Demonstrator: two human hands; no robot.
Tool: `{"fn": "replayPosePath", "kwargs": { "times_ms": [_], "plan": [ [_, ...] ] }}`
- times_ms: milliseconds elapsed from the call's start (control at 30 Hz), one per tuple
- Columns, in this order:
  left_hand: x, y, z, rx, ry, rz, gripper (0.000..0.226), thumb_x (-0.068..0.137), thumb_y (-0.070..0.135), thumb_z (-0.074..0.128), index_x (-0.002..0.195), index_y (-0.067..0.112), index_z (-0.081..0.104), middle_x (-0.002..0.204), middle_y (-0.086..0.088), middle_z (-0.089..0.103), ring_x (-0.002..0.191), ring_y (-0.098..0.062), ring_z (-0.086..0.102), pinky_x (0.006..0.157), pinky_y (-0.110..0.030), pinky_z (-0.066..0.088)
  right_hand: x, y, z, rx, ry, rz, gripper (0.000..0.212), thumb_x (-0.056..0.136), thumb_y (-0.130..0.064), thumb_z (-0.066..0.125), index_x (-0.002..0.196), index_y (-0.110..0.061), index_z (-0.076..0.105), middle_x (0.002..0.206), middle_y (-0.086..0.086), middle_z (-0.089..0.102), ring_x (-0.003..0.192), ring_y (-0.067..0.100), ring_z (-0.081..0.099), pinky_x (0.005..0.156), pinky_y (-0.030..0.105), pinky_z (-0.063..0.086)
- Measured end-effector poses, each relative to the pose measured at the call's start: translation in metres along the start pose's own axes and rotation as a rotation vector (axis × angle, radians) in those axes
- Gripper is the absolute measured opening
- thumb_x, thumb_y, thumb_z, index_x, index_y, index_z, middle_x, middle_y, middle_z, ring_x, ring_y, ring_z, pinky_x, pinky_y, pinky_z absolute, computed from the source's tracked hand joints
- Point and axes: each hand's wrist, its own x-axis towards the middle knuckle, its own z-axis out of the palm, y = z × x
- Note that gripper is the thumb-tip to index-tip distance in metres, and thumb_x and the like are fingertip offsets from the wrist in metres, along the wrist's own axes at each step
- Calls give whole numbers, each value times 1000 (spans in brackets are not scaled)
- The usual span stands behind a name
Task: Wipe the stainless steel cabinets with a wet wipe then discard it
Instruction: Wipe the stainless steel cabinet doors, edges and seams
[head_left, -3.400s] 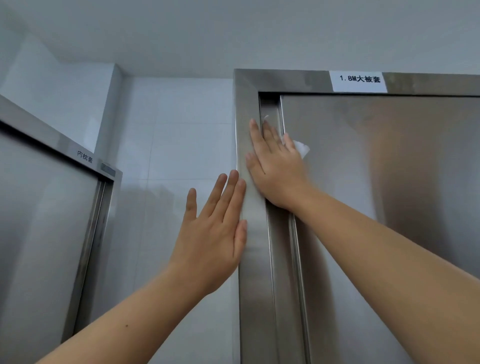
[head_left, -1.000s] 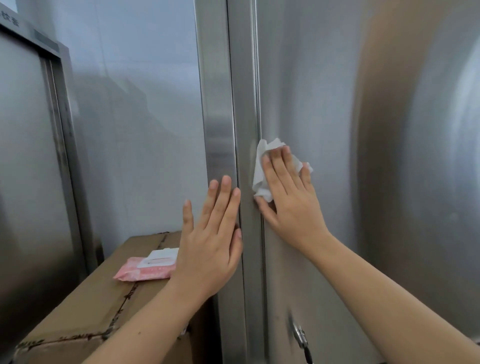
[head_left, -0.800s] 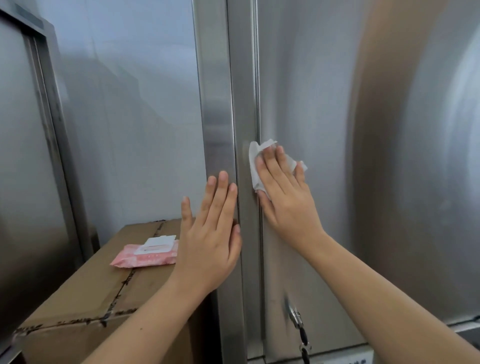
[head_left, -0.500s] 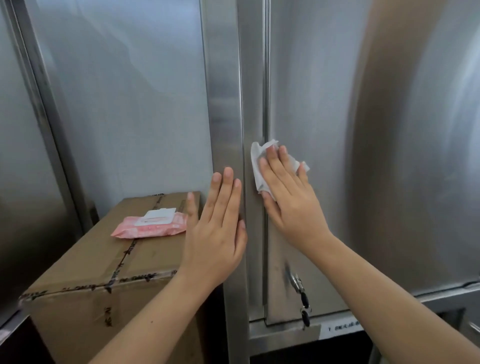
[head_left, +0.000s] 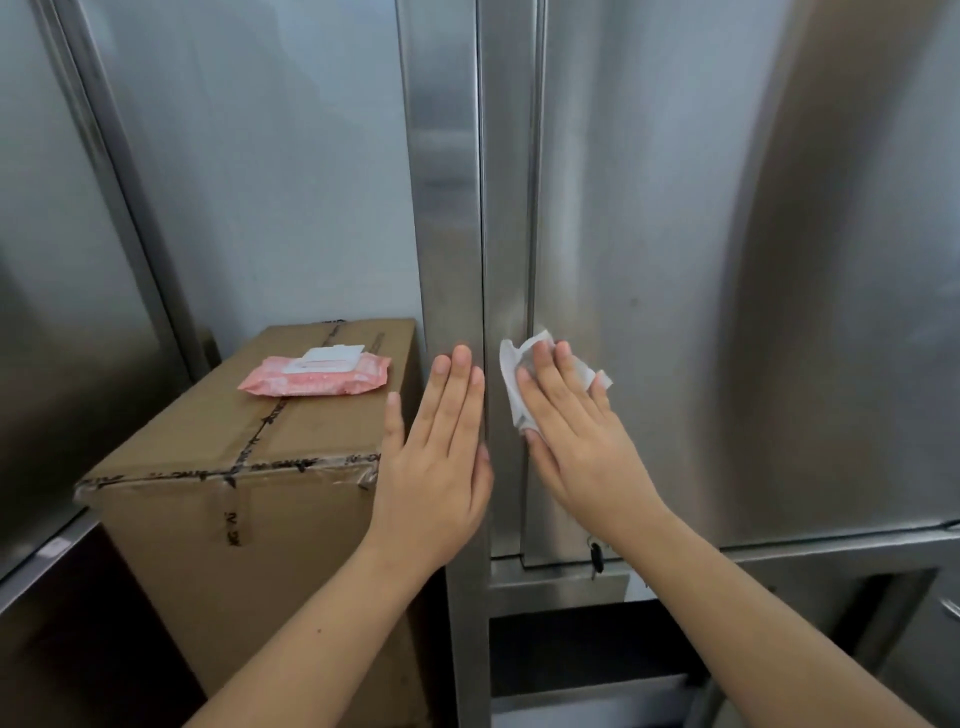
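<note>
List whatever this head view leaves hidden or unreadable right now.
Head view:
Wet wipe: mostly covered by the right hand.
Pink wipes pack: label too small to read.
Door latch: partly hidden behind the right wrist, blurred.
Cabinet door: top cut off by the picture's edge.

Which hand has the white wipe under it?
The right hand, pressing the white wet wipe on the steel cabinet door; the left hand holds nothing.

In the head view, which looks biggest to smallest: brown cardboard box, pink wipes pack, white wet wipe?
1. Brown cardboard box
2. Pink wipes pack
3. White wet wipe, though the right hand hides part of it
</note>
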Motion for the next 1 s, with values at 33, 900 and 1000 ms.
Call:
{"fn": "replayPosePath", "kwargs": {
  "times_ms": [33,900,1000],
  "plan": [
    [-5,4,0,9,-21,-21,60,88,21,37,144,2,25,152,-13,19,142,-22,15,112,-52,15,-5,1,0,18,-13,-11,46,89,-14,39,130,7,46,138,26,41,129,41,28,98,60,32],
    [-128,130,43,-52,-439,-216,58,87,25,35,141,4,35,149,-13,30,138,-27,26,98,-63,24,-164,85,0,-28,-245,60,46,88,-11,33,125,5,53,135,23,46,126,40,38,97,54,33],
    [-129,146,47,-103,-422,-157,59,87,25,35,143,6,27,150,-12,27,140,-22,20,109,-55,19,-176,97,-2,-78,-293,62,46,86,-12,34,122,6,55,133,22,49,121,43,46,90,55,42]
  ]
}}
